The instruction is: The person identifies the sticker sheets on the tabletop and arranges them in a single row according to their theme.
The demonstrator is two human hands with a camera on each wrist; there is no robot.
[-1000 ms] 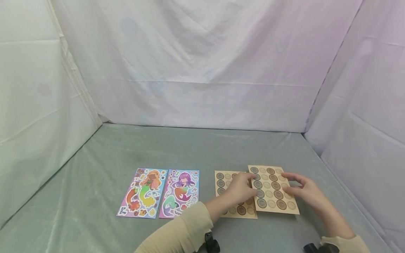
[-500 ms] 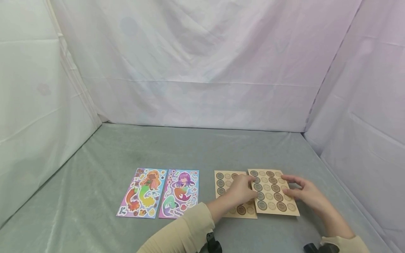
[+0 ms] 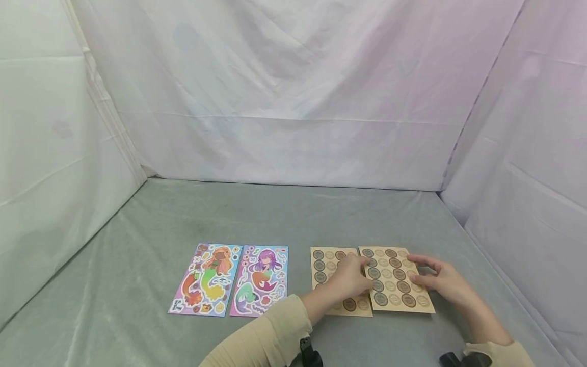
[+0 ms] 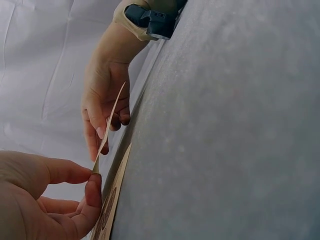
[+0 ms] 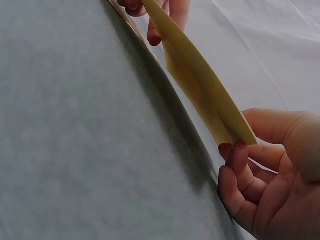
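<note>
Both hands hold a tan sticker sheet [image 3: 389, 278] printed with rows of round dark and light stickers. My left hand [image 3: 349, 275] pinches its left edge between thumb and fingers, seen closely in the left wrist view. At the opposite edge, my right hand [image 3: 445, 280] pinches it the same way. In the right wrist view the sheet's plain back [image 5: 200, 80] bows slightly and stands off the table, casting a shadow. Beneath my left hand lies a matching tan sticker sheet [image 3: 323, 265], partly covered by that hand and forearm.
Two colourful mermaid sticker sheets, one with an orange-haired figure [image 3: 206, 280] and one with a purple-haired figure [image 3: 261, 280], lie side by side left of my left forearm. Grey cloth covers the table [image 3: 275, 214]. White curtains [image 3: 284, 92] enclose the back and sides.
The held sticker sheet has come down slightly towards the table, its far edge shifting nearer to me. Both hands keep their pinch and barely move. The other sheets stay put.
</note>
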